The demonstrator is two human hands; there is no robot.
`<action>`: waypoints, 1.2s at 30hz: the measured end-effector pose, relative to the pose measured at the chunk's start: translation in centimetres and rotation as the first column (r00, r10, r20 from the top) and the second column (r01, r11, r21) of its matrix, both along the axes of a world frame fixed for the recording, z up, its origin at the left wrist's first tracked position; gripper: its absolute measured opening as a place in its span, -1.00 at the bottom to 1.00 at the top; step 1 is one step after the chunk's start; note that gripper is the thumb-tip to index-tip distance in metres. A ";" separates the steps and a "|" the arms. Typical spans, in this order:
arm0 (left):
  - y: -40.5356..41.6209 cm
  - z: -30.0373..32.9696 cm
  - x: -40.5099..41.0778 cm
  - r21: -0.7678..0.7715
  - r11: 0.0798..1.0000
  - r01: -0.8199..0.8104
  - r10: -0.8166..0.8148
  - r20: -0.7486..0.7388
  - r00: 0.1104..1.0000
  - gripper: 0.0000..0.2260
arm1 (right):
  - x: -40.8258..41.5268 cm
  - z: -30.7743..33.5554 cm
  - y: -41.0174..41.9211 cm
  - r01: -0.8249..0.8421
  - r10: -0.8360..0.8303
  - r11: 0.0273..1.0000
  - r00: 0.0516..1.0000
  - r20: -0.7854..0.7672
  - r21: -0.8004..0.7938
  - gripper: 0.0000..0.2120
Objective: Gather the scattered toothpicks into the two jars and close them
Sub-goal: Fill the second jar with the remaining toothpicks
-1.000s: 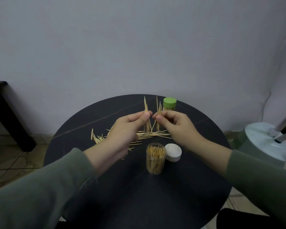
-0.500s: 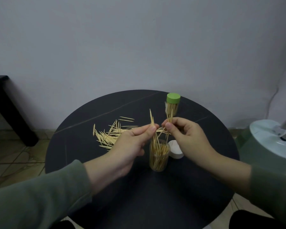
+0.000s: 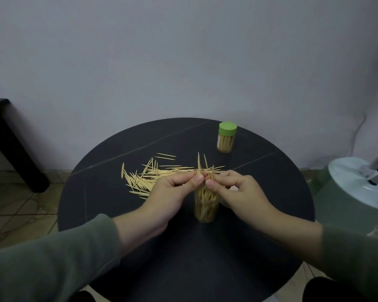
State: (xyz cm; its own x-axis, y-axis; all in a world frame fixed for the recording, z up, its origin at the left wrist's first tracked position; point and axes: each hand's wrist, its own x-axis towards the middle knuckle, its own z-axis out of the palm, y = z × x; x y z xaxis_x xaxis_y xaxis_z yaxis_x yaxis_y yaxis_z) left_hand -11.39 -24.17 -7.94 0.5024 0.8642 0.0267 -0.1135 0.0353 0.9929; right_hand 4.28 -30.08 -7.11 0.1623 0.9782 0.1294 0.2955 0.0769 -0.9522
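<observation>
An open clear jar [image 3: 205, 209] of toothpicks stands mid-table. Right above its mouth, my left hand [image 3: 172, 192] and my right hand [image 3: 238, 192] pinch a small bundle of toothpicks [image 3: 202, 165] whose tips point up and whose lower ends reach into the jar. Scattered toothpicks [image 3: 144, 177] lie to the left behind my left hand. A second jar with a green lid [image 3: 227, 137] stands closed at the back right. The white lid is almost hidden behind my right hand.
The round black table [image 3: 183, 258] stands by a pale wall. A white and green appliance [image 3: 356, 184] sits on the floor at the right. A dark bench leg [image 3: 13, 149] is at the left.
Both hands carried the pinched toothpicks from above the pile down and toward me, and lowered them into the open jar's mouth.
</observation>
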 end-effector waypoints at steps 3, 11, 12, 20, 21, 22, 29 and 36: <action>0.2 -0.4 -0.3 0.026 1.000 0.014 -0.013 -0.024 1.000 -0.74 | 0.1 -0.6 -0.1 0.031 -0.034 0.999 0.997 0.074 0.031 -0.88; 0.8 -0.8 -1.0 0.103 0.995 0.011 -0.007 -0.038 0.999 -0.77 | 0.9 -0.8 -0.1 0.039 -0.071 0.995 0.922 0.382 0.090 -0.78; 0.9 -0.8 -1.2 0.147 0.989 0.005 0.004 -0.066 0.998 -0.77 | 1.0 -0.9 0.0 0.036 -0.077 0.993 0.917 0.392 0.113 -0.72; 1.9 -0.1 -2.1 0.791 0.511 0.335 0.201 -0.489 0.849 -0.50 | 2.2 -0.1 0.0 -0.081 0.000 0.995 0.610 0.793 0.062 -0.12; 1.9 -0.1 -2.1 0.803 0.468 0.368 0.210 -0.506 0.837 -0.49 | 2.2 -0.2 0.0 -0.087 0.002 0.994 0.602 0.799 0.063 -0.15; 1.8 0.0 -2.0 0.817 0.432 0.382 0.219 -0.506 0.835 -0.50 | 2.1 -0.3 0.1 -0.090 0.000 0.994 0.605 0.796 0.069 -0.21; 2.6 0.5 -2.1 0.922 0.210 0.325 0.398 -0.384 0.833 -0.72 | 2.0 -0.3 1.0 -0.079 -0.021 0.992 0.641 0.767 0.094 -0.35; 3.9 0.5 -3.1 0.904 0.317 0.288 0.440 -0.408 0.800 -0.61 | 2.1 0.4 1.6 -0.034 -0.006 0.999 0.629 0.778 0.035 -0.28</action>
